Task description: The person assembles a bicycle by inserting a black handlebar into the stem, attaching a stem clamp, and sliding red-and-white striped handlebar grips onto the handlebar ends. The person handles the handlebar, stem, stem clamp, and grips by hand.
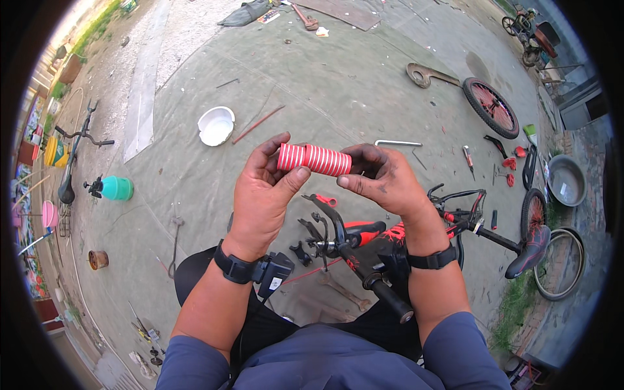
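Observation:
A red-and-white striped tube (315,160) lies level between my hands, above the bicycle. It looks like two short lengths meeting end to end, though the join is hard to make out. My left hand (268,170) is closed on its left end, thumb across the front. The right end is pinched between the thumb and fingers of my right hand (387,177). Both hands have dark smudges on the fingers. Below them a partly dismantled black-and-red bicycle (370,237) rests near my legs, its handlebar grip (390,300) pointing toward me.
On the grey-green ground sheet stand a white bowl (216,126) and a teal spray bottle (117,188). A loose wheel (491,108), a hex key (398,143) and a screwdriver (468,162) lie right. A metal basin (567,180) sits at the right edge.

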Demonstrator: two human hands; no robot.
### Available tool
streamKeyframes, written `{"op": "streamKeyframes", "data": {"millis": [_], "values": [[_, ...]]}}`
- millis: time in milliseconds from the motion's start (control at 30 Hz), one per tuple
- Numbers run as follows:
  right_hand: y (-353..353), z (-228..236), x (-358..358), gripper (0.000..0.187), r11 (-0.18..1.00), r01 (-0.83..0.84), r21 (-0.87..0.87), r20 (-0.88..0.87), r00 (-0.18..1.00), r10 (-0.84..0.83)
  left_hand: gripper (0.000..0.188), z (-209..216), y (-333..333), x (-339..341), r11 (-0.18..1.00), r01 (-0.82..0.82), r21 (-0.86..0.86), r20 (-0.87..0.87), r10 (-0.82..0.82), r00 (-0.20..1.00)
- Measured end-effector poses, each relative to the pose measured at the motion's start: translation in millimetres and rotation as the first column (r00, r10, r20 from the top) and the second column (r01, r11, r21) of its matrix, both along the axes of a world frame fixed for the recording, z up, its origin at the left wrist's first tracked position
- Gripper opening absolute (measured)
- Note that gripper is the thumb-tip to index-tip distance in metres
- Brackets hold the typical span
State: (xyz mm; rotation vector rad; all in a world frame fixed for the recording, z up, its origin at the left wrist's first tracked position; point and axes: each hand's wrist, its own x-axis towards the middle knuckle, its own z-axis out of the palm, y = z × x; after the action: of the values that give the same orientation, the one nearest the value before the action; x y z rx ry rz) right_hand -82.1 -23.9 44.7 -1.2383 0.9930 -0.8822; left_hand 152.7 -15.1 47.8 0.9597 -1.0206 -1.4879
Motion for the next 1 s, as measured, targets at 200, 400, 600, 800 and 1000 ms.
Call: {"op": "streamKeyframes", "data": {"millis": [200, 400, 600, 800, 1000], "values": [[1.9, 0.2, 2.9, 0.047, 1.0, -0.027, 0.016, 0.018, 0.999, 0.026, 0.061, 0.3, 0.6, 0.7, 0.999, -0.009, -0.032, 0.032, 0.01, 0.999], [3.4, -1.4, 6.4, 0.047, 0.996, -0.046, 0.077, 0.042, 0.998, 0.043, 0.064, 0.9, 1.3, 0.6, 0.999, -0.014, -0.041, 0.018, 0.015, 1.0], [5.4, -2.0, 10.7, 0.037, 0.995, -0.103, -0.016, -0.006, 0.995, 0.103, 0.065, -2.4, 1.0, -1.1, 0.997, 0.02, -0.076, -0.019, -0.022, 1.0], [6.1, -1.4, 14.6, 0.037, 0.992, -0.117, 0.046, 0.035, 0.993, 0.116, 0.06, -1.2, 0.1, 0.1, 0.995, 0.084, -0.054, -0.127, -0.09, 0.988], [7.4, -4.0, 18.0, 0.04, 0.982, -0.145, 0.122, 0.138, 0.982, 0.128, 0.057, 5.4, -3.6, 3.9, 0.992, 0.126, 0.027, -0.223, -0.116, 0.968]]}}
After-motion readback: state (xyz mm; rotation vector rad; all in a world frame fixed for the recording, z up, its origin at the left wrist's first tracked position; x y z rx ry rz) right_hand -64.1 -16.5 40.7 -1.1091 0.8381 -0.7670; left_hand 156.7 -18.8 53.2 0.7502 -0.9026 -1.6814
